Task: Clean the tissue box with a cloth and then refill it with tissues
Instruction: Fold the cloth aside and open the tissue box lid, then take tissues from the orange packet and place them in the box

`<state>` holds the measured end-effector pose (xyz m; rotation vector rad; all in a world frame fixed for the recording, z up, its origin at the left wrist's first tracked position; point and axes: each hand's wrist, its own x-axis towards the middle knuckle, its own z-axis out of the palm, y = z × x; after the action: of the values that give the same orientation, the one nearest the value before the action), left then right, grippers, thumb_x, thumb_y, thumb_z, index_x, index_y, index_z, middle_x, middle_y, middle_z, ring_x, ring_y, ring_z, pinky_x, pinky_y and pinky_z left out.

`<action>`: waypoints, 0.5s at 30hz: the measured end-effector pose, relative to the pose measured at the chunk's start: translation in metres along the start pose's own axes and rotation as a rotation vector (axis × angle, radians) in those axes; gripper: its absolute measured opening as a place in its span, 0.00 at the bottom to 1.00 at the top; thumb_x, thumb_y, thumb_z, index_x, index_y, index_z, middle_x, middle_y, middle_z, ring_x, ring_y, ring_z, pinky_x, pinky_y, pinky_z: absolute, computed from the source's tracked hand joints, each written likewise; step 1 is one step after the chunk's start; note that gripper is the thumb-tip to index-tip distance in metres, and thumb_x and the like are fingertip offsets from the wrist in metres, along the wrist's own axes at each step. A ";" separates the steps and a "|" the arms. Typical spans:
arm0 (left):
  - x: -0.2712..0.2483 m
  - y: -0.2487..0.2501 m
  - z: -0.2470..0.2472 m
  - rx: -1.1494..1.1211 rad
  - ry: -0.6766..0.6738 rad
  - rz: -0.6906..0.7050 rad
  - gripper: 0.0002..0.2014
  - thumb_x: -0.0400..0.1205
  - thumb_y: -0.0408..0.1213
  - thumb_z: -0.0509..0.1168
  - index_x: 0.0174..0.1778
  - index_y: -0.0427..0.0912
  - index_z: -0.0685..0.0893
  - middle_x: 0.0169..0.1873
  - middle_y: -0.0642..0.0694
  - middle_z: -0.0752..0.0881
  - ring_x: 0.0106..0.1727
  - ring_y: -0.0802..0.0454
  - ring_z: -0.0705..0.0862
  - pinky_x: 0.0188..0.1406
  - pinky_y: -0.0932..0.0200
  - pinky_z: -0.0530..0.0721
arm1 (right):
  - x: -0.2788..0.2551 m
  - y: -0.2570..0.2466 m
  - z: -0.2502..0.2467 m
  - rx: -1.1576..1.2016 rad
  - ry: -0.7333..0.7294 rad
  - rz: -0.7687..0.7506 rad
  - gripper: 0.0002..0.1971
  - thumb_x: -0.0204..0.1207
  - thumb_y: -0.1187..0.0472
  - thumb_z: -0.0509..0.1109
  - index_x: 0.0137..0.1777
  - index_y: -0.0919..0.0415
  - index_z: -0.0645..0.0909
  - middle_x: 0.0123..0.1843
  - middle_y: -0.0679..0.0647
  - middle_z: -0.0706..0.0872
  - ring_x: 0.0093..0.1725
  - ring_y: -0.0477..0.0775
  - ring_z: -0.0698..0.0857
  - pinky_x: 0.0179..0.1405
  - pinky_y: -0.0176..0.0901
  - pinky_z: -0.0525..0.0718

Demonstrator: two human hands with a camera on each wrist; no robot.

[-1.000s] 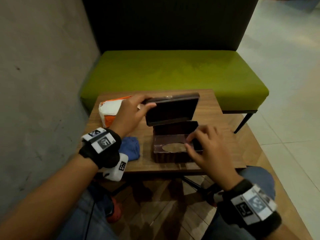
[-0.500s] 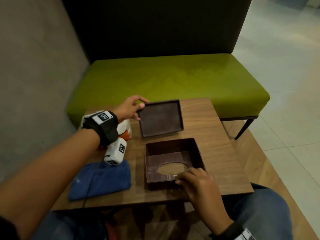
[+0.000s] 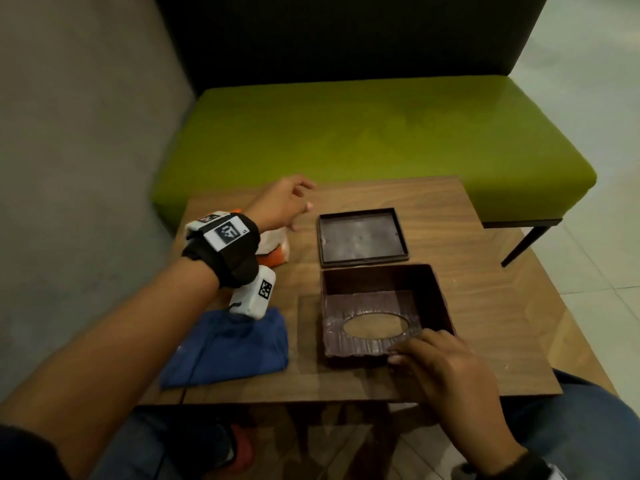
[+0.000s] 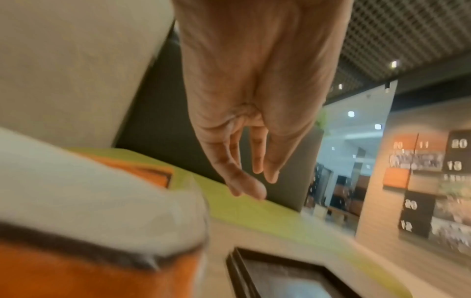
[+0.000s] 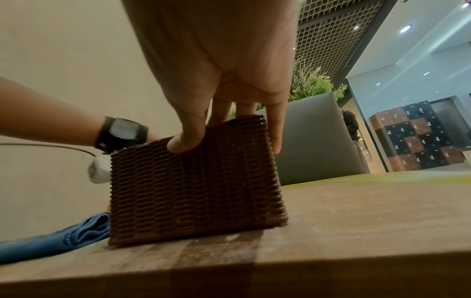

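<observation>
The brown woven tissue box point(image 3: 377, 280) stands on the table with its inside showing and its oval slot facing down. My right hand point(image 3: 440, 362) grips the box's near wall point(image 5: 193, 191), thumb on the outside and fingers over the rim. The flat brown lid point(image 3: 362, 237) lies behind the box. My left hand point(image 3: 287, 206) hovers left of the lid, fingers loose and holding nothing point(image 4: 252, 175). A folded blue cloth point(image 3: 228, 344) lies left of the box. An orange-and-white tissue pack point(image 3: 273, 251) sits partly hidden under my left wrist.
The small wooden table point(image 3: 485, 306) ends close behind the lid and right of the box. A green bench point(image 3: 346, 133) stands behind it, with a grey wall on the left. My knees are under the near edge.
My left hand lifted the lid off, laid it flat behind the box, then let go and drew back to the left. My right hand stayed on the box's near wall.
</observation>
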<state>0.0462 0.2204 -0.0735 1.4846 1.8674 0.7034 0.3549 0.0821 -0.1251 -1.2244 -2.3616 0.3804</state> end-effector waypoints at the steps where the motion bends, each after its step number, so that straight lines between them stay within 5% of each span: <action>1: -0.011 -0.002 -0.016 0.044 0.086 0.059 0.14 0.82 0.30 0.64 0.63 0.41 0.79 0.47 0.45 0.78 0.43 0.49 0.81 0.24 0.61 0.83 | 0.001 -0.002 -0.001 -0.003 -0.011 0.006 0.14 0.75 0.46 0.61 0.39 0.48 0.87 0.37 0.42 0.84 0.35 0.46 0.81 0.33 0.30 0.71; 5: -0.054 -0.029 -0.067 0.418 0.341 0.224 0.04 0.80 0.31 0.65 0.47 0.40 0.84 0.39 0.46 0.78 0.39 0.52 0.76 0.38 0.57 0.73 | 0.005 -0.008 -0.002 -0.025 -0.005 0.002 0.05 0.67 0.57 0.81 0.39 0.50 0.87 0.36 0.44 0.84 0.33 0.48 0.82 0.30 0.31 0.73; 8: -0.075 -0.055 -0.070 0.632 0.245 0.244 0.03 0.78 0.35 0.68 0.46 0.41 0.84 0.41 0.44 0.79 0.46 0.47 0.77 0.41 0.53 0.73 | 0.009 -0.009 0.001 -0.054 -0.027 0.002 0.11 0.62 0.62 0.85 0.40 0.50 0.88 0.36 0.45 0.85 0.33 0.50 0.83 0.26 0.41 0.80; 12: -0.080 -0.074 -0.056 0.706 0.167 0.274 0.10 0.74 0.42 0.73 0.48 0.45 0.84 0.43 0.46 0.83 0.51 0.43 0.80 0.49 0.43 0.78 | 0.013 -0.007 0.005 -0.060 -0.052 -0.004 0.14 0.60 0.65 0.85 0.43 0.49 0.89 0.38 0.44 0.85 0.34 0.48 0.82 0.25 0.40 0.81; 15: -0.076 -0.070 -0.046 0.757 0.120 0.247 0.14 0.75 0.48 0.71 0.53 0.46 0.84 0.50 0.47 0.83 0.56 0.46 0.78 0.51 0.49 0.75 | 0.014 -0.005 0.006 -0.035 -0.053 -0.023 0.16 0.58 0.67 0.86 0.42 0.50 0.89 0.38 0.45 0.86 0.34 0.48 0.83 0.26 0.39 0.80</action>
<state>-0.0212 0.1301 -0.0841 2.2061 2.1906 0.1748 0.3411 0.0906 -0.1240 -1.2159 -2.4352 0.3697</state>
